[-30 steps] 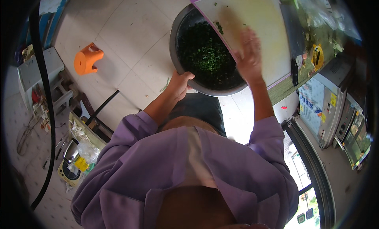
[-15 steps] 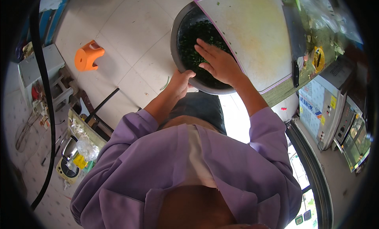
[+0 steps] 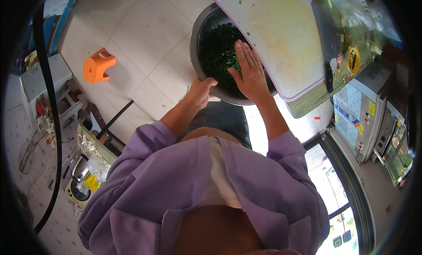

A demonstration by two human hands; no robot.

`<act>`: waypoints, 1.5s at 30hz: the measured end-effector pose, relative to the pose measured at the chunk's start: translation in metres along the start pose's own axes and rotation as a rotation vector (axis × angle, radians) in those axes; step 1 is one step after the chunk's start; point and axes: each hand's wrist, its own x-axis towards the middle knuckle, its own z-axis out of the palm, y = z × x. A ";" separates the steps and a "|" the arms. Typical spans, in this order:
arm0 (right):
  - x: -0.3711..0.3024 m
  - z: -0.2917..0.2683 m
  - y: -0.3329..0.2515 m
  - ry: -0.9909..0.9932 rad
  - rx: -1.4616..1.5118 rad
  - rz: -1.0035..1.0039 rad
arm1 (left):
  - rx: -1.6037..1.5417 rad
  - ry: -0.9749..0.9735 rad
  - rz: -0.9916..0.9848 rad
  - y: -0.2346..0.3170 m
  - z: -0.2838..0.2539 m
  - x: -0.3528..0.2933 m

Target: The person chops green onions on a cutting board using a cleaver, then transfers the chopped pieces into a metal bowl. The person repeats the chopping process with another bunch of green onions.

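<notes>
Wide head-worn fisheye view, steeply downward, close above the purple jacket (image 3: 171,176), farther from the grey bowl (image 3: 194,52)

Metal bowl (image 3: 194,61): hidden beneath cutting board (image 3: 281,39), 12 to 3 o'clock. Board: cut off by upper edge, 1 o'clock. Left hand (image 3: 201,92): fingers mostly hidden under bowl, its 7 o'clock. Chopped greens (image 3: 220,48): partly behind right hand (image 3: 252,79); kind too small to tell.
</notes>
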 end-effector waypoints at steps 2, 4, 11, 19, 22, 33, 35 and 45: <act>0.017 -0.008 0.000 0.011 0.032 -0.088 | 0.011 -0.009 0.004 0.002 0.001 0.001; 0.029 0.004 0.011 0.159 -0.030 0.056 | 0.030 0.001 -0.002 0.000 0.001 0.005; 0.020 -0.003 0.009 -0.262 0.351 -0.296 | -0.026 -0.022 -0.008 0.010 0.005 -0.002; 0.143 -0.041 0.156 0.423 -0.265 -0.054 | -0.016 0.057 -0.015 0.001 0.002 0.013; 0.167 -0.035 0.177 0.336 -0.403 0.090 | -0.016 0.076 -0.008 0.000 0.004 0.015; 0.050 -0.015 0.029 -0.281 0.078 -0.378 | -0.026 0.039 0.012 0.004 0.001 0.019; 0.041 -0.024 0.022 -0.071 -0.025 -0.096 | -0.060 0.017 0.006 0.006 0.003 0.017; -0.008 -0.008 -0.029 -0.151 0.333 0.024 | -0.006 -0.055 0.056 0.007 -0.011 0.021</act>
